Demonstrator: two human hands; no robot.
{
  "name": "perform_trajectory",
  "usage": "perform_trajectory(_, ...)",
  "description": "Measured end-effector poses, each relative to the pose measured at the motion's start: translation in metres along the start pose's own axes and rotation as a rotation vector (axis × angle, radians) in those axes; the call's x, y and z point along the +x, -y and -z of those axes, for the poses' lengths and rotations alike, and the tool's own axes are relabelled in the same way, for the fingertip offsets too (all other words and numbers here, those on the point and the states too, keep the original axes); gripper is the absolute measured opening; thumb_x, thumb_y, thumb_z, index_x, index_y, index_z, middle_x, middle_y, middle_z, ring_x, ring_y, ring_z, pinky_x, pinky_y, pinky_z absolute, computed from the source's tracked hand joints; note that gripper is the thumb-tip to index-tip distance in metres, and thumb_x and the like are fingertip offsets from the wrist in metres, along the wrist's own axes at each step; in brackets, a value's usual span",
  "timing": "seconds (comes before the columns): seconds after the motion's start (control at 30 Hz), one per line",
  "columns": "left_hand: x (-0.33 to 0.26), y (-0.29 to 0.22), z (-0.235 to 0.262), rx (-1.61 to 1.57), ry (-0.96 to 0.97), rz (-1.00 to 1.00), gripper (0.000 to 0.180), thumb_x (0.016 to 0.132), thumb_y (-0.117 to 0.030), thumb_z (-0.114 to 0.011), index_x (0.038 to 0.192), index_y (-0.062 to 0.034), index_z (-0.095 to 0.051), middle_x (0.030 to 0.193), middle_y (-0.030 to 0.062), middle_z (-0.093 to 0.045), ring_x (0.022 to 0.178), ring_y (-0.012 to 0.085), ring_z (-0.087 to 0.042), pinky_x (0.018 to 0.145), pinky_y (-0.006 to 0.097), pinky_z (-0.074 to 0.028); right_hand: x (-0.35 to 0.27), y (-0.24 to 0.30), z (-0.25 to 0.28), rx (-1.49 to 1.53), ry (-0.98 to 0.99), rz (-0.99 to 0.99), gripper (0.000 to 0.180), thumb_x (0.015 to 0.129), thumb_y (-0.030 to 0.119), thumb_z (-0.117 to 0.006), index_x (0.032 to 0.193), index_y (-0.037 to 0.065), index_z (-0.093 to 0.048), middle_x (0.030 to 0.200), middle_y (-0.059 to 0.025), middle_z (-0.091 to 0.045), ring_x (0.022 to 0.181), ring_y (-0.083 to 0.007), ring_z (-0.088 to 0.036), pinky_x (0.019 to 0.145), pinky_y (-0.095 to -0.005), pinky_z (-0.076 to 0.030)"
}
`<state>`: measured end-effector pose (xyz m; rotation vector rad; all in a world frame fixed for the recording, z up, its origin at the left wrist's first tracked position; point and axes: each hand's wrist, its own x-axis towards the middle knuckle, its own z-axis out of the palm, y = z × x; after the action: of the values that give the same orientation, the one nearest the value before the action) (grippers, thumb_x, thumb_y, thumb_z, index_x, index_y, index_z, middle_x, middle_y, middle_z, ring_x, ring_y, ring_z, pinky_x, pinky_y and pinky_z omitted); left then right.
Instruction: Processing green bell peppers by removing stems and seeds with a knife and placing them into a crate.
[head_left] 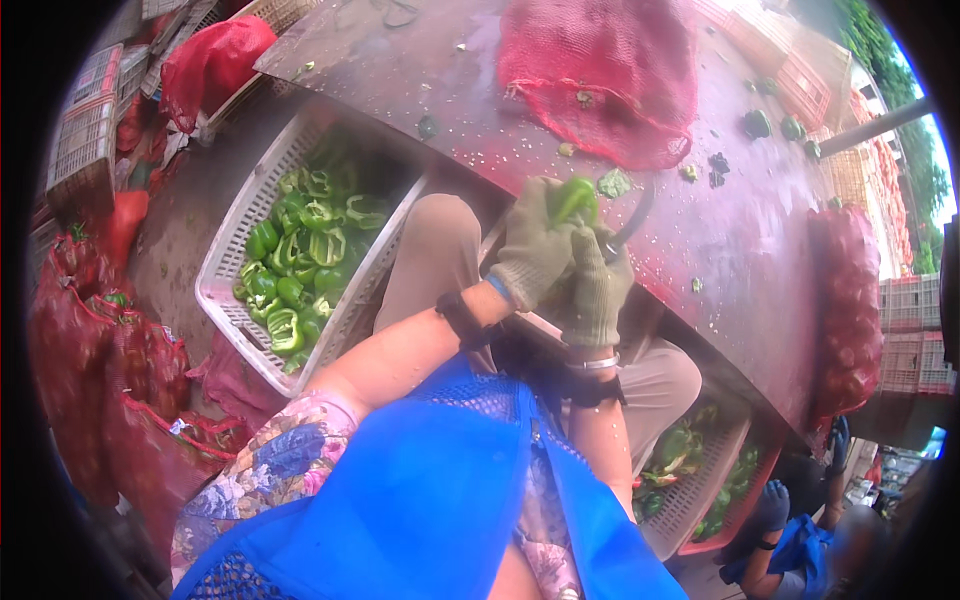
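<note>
Over the near edge of the table, my gloved left hand (537,245) is closed around a green bell pepper (573,200). Close against it, my gloved right hand (600,285) is closed on a knife, whose grey curved blade (636,215) sticks out to the right, blurred; its handle is hidden in the glove. To my left, a white crate (215,262) holds many cut green pepper pieces (300,255). A scrap of pale green pepper (613,183) lies on the tabletop just beyond my hands.
A red mesh bag (600,80) lies on the table (740,250), among scattered scraps. A full red mesh sack (848,310) stands at right. More crates (690,485) with peppers are at lower right, near another person's blue-gloved hand (772,505). Full red sacks (90,370) line the left.
</note>
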<state>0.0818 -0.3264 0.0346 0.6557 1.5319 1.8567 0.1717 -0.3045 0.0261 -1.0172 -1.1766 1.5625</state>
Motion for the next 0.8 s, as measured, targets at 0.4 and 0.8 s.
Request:
perform_trajectory(0.4, -0.006, -0.010, 0.004, 0.302, 0.220, -0.548, 0.026, 0.083, 0.003, -0.062, 0.108, -0.0022, -0.060, 0.093, 0.0056, -0.066, 0.084, 0.0117, -0.062, 0.074, 0.027, -0.051, -0.003, 0.000, 0.009, 0.692, 0.174, -0.285, 0.027, 0.094, 0.020, -0.059, 0.115, 0.003, -0.058, 0.097, -0.0072, -0.066, 0.082, -0.0178, -0.067, 0.067, -0.0293, -0.057)
perform_trajectory(0.8, 0.011, 0.031, 0.001, -0.072, 0.145, -0.139, 0.023, 0.086, 0.004, -0.050, 0.103, -0.0025, -0.064, 0.084, 0.0046, -0.064, 0.071, 0.0113, -0.060, 0.060, 0.027, -0.049, -0.003, -0.012, 0.020, 0.283, 0.254, -0.146, 0.023, 0.090, 0.013, -0.062, 0.110, 0.000, -0.059, 0.082, -0.0034, -0.063, 0.061, -0.0087, -0.058, 0.049, -0.0221, -0.046)
